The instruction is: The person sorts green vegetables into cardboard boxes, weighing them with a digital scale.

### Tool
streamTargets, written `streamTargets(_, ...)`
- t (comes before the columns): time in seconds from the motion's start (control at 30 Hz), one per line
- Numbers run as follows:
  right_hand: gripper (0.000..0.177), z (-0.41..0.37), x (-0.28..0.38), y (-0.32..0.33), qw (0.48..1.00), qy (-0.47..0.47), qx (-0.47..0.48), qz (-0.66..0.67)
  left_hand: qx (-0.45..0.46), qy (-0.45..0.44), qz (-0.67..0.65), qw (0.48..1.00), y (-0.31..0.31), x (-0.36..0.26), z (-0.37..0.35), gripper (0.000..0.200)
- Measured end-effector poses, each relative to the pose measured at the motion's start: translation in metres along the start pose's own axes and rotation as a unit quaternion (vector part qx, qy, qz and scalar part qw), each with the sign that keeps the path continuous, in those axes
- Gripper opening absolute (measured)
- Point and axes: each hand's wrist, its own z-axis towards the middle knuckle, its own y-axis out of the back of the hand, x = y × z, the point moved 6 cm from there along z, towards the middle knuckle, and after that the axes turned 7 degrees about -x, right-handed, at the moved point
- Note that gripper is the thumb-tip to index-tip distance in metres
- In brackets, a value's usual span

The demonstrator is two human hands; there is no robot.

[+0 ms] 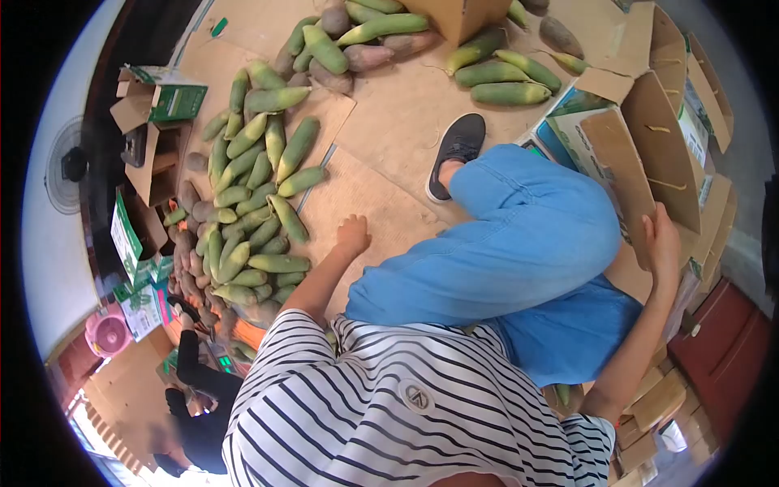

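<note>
My left hand (353,234) rests on the brown cardboard sheet (373,191) covering the floor, its fingers curled in and nothing visible in them. To its left lies a big pile of green radishes (243,195), the closest ones a short way off. At the right, my right hand (664,245) holds the edge of an open cardboard box (621,154), fingers against the flap. My bent leg in blue trousers lies between the two hands.
More green radishes (507,81) and reddish-brown roots (369,57) lie farther ahead. Open boxes (177,101) stand at the left, near a fan (69,165) and a pink basin (108,331). Another person (203,406) in dark clothes is at the lower left.
</note>
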Motion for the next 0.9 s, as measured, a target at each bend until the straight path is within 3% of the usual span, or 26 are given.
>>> streamTargets(0.17,0.025,0.002,0.014,0.003,1.000,-0.013,0.017,0.007,-0.245,0.039,0.020,0.968,0.034,0.066,0.012,0.028)
streamTargets(0.23,0.025,0.002,0.021,0.006,1.000,-0.015,0.008,-0.007,-0.278,0.075,0.040,0.957,0.052,0.094,0.027,0.023)
streamTargets(0.5,0.028,0.005,0.021,0.000,0.999,-0.034,-0.009,0.029,-0.201,0.101,0.120,0.967,0.055,0.143,0.093,0.037)
streamTargets(0.6,0.045,0.008,0.021,-0.002,0.997,-0.071,0.027,0.011,-0.141,0.138,0.107,0.974,0.055,0.149,0.110,0.033)
streamTargets(0.7,0.047,0.012,0.023,-0.004,0.998,-0.055,0.022,0.014,-0.098,0.150,0.147,0.973,0.057,0.141,0.119,0.032)
streamTargets(0.9,0.050,0.016,0.015,-0.008,0.998,-0.056,0.024,0.008,-0.108,0.107,0.076,0.986,0.068,0.126,0.116,0.031)
